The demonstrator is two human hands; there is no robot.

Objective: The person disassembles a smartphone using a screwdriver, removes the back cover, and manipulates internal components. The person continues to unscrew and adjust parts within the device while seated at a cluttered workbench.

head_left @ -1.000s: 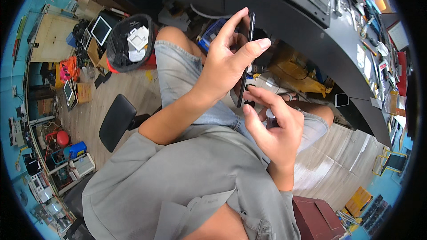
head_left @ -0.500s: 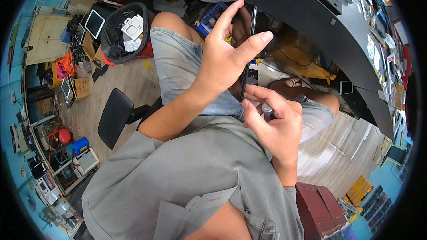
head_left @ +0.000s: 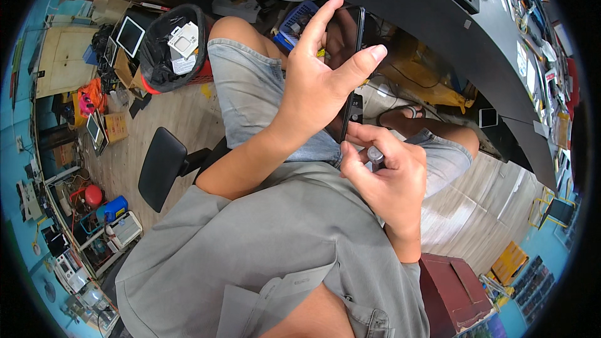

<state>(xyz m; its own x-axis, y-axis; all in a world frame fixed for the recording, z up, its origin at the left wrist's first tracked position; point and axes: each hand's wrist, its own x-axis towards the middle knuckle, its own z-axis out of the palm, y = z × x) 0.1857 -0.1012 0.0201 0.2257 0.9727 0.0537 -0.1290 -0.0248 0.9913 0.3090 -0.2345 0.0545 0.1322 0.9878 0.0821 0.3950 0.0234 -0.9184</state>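
A thin black phone (head_left: 360, 36) is held nearly edge-on above my lap, its glossy face turned toward the left. My left hand (head_left: 316, 81) grips it, with the thumb across the near edge and the index finger stretched up beside its top. At the lower end, the fingertips of my right hand (head_left: 397, 172) meet the phone's corner. That hand is curled round a slim tool with a clear, greyish round end (head_left: 375, 155), which pokes up between thumb and index finger. The rest of the tool is hidden by the fingers, so its kind cannot be told.
A black workbench (head_left: 400, 0) curves across the far side, with a blue basket (head_left: 294, 28) beneath it. Left of my knee stands a black-lined bin (head_left: 153, 50) holding white packaging. A chair armrest (head_left: 161, 166) is at my left, a dark red box (head_left: 454, 294) at lower right.
The phone's top has tilted slightly to the right in my left hand. My right hand stays at its lower end. The surroundings have shifted a little with the head.
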